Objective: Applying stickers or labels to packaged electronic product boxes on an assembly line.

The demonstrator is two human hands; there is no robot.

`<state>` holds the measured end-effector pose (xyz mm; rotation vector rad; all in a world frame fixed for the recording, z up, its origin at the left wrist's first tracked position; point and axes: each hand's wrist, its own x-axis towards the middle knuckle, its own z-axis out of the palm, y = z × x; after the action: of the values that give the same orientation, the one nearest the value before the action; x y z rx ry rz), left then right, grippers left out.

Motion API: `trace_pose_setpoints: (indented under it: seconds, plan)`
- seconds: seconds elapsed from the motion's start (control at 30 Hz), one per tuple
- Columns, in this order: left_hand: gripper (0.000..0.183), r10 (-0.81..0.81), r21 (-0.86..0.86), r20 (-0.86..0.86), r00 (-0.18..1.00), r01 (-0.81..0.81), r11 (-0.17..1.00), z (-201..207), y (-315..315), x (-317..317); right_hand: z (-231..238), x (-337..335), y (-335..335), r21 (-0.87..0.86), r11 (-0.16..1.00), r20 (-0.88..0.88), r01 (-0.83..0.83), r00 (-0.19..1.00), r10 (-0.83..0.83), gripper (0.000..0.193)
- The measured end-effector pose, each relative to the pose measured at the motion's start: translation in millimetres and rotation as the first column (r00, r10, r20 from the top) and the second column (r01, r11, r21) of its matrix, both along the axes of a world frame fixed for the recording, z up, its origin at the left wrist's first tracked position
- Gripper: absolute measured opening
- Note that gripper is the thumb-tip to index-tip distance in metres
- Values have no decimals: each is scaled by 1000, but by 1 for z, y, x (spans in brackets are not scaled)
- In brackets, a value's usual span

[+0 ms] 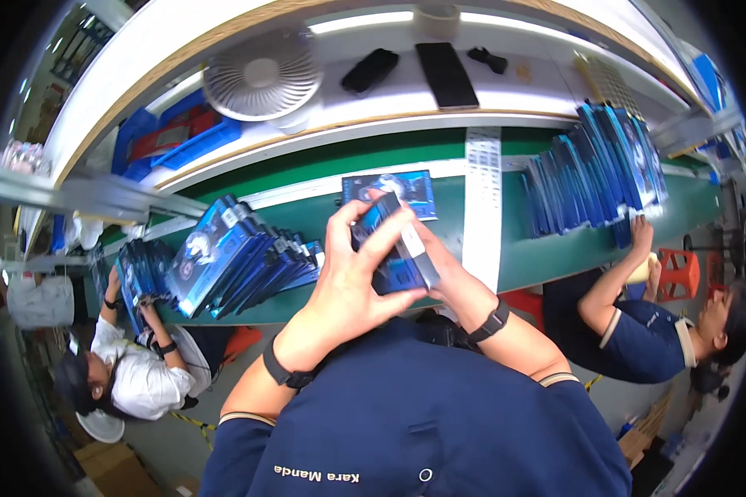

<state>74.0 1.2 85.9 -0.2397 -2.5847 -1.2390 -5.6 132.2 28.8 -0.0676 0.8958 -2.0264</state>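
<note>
Between both hands I hold a slim dark blue box, tilted up over the green table, with a white label along its edge. My left hand grips the box from the left, fingers over its top and thumb at its lower corner. From the right, my right hand closes round the same box, its fingers partly hidden behind it. Just beyond my hands, a similar blue box with a printed picture lies flat. To its right runs a long white sheet of labels.
Leaning rows of blue boxes stand at left and right. On the shelf above are a white fan, a black phone and a blue bin. One co-worker sits left, another right, both touching boxes.
</note>
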Motion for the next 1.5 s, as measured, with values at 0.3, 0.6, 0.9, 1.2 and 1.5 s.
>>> trace_pose_setpoints:
  seconds: [0.3, 0.6, 0.9, 1.2, 1.5]
  plan:
    - [75, 384, -650, -268, 884, -460, 605, 127, -86, 35, -25, -12, -40, 369, 884, -400, -286, 810, 429, 45]
    - [83, 548, -708, -80, 833, -435, 557, 26, -136, 70, -85, 1, -170, 468, 882, -462, -55, 836, 297, 61]
    - [58, 567, -452, -257, 783, -616, 645, 0, -134, 86, -112, 11, -221, 346, 842, -331, -415, 786, 523, 56]
    - [36, 342, -319, -149, 928, -372, 871, 8, -180, 153, -43, 86, -221, 103, 747, -260, -657, 707, 657, 54]
    - [33, 468, -312, -65, 881, -463, 829, 18, -247, 198, -114, 123, -311, -10, 654, 250, -756, 632, 734, 60]
